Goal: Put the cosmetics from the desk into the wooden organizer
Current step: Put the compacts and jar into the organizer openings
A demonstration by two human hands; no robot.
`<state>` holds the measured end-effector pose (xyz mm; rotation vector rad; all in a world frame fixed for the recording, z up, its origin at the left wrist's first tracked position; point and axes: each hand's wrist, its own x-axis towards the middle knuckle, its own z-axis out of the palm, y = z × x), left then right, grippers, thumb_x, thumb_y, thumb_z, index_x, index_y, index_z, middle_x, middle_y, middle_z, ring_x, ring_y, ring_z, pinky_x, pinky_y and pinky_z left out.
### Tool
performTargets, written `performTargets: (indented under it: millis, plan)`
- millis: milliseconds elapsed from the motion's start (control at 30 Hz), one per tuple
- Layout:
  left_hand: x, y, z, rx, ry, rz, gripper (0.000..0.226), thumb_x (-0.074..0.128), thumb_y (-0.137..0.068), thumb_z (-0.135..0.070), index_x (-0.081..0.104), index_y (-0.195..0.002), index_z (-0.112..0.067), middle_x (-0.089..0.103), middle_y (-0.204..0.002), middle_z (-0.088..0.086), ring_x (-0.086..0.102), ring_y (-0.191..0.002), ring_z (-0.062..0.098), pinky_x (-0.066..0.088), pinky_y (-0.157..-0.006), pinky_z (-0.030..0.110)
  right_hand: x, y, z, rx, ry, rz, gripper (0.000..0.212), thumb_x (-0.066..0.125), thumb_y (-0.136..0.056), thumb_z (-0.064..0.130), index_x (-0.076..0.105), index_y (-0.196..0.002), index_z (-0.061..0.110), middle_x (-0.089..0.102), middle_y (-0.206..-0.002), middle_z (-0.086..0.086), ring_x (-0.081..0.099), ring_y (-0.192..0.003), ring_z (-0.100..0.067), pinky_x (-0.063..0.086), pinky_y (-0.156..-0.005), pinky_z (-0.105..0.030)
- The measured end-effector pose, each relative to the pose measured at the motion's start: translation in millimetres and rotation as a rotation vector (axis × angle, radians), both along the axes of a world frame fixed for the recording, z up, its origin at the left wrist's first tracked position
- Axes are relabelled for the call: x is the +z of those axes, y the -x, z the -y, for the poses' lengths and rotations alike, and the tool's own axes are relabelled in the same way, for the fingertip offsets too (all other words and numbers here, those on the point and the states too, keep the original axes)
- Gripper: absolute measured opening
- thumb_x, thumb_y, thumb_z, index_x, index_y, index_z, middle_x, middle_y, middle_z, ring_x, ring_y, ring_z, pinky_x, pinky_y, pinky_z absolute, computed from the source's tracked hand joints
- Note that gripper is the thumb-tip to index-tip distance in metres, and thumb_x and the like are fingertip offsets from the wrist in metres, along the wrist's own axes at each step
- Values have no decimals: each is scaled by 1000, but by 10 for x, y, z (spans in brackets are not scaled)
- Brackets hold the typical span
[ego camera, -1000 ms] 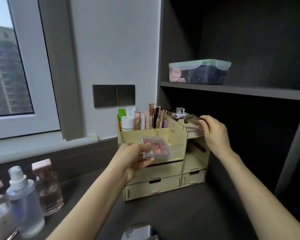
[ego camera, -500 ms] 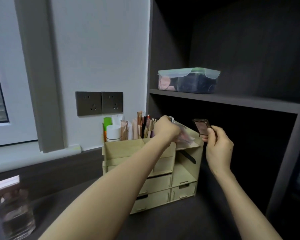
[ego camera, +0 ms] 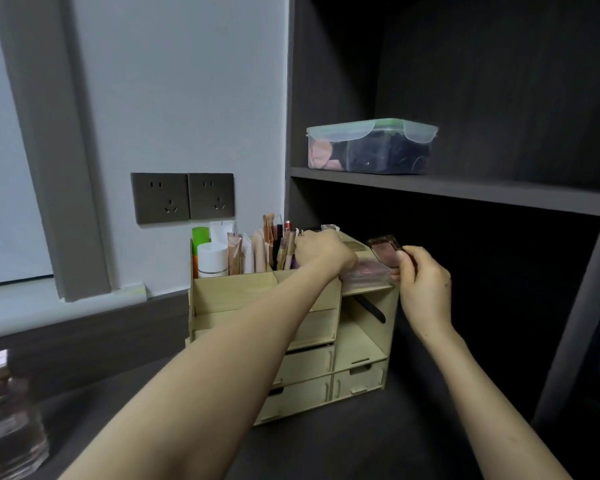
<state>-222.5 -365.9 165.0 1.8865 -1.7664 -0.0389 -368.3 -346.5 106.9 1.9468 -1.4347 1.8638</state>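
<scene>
Your left hand (ego camera: 321,252) presses the clear palette (ego camera: 366,274) onto the organizer (ego camera: 267,289) shelf — your right hand (ego camera: 425,284) pinches a dark compact (ego camera: 384,250).

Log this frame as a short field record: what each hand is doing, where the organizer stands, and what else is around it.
left hand: resting on the clear palette that lies on the wooden organizer's top right shelf
right hand: holding a small dark compact, raised just right of the shelf
wooden organizer: on the dark desk, against the wall, beside the dark shelving
back compartments: upright tubes and brushes
shelf above: lidded plastic box
wall: two sockets
desk, far left: glass bottle, blurred
</scene>
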Motion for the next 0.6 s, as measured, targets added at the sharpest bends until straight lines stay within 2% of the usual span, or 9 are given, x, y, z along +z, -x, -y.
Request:
performTargets:
  millis: [100,167,233,300,367,467,600]
  plan:
    - [7,-34,-34,-53,100,51,46,64,-77,-41,60,-115,-16,59,-119,13,52,-111,31,41,-89,36,19,-2,-11,4,-15,-45,25,48,-96,15,62,-112,2,68,-95,-13,65,-86,-25,53,-75,-36]
    - [15,-52,-97,-138,154,63,42,60,-78,-50,67,-106,-19,65,-111,8,56,-105,28,39,-83,34,38,-11,-32,15,-14,-73,24,49,-96,14,63,-111,2,68,-96,-13,64,-86,-23,49,-73,-31]
    - [4,-67,-183,-247,94,128,46,54,-80,-59,70,-102,-21,68,-105,4,59,-104,24,36,-81,32,52,-12,-41,21,-21,-99,23,50,-95,13,63,-111,2,67,-97,-13,60,-85,-18,44,-72,-27]
    - [-32,-109,-236,-294,24,205,50,53,-80,-61,66,-111,-24,68,-111,2,57,-109,22,36,-88,33,59,-1,-24,23,-27,-115,23,50,-95,13,63,-111,2,68,-97,-12,59,-84,-17,41,-72,-25]
    - [-69,-154,-227,-277,40,222,49,55,-80,-58,64,-114,-24,69,-111,1,57,-110,20,33,-94,36,62,15,3,36,-30,-112,24,49,-96,15,63,-111,3,69,-97,-12,64,-87,-22,46,-72,-28]
    - [-93,-160,-182,-217,78,262,48,53,-80,-58,68,-104,-20,71,-100,2,59,-106,23,24,-105,45,76,9,12,64,-13,-114,24,49,-96,15,63,-111,3,69,-98,-12,66,-89,-25,53,-77,-35]
    - [-72,-144,-169,-187,48,224,49,55,-78,-58,69,-99,-17,70,-99,2,58,-104,25,24,-107,50,116,-39,1,90,-7,-219,24,51,-94,10,63,-113,2,67,-105,-14,62,-96,-25,45,-80,-27]
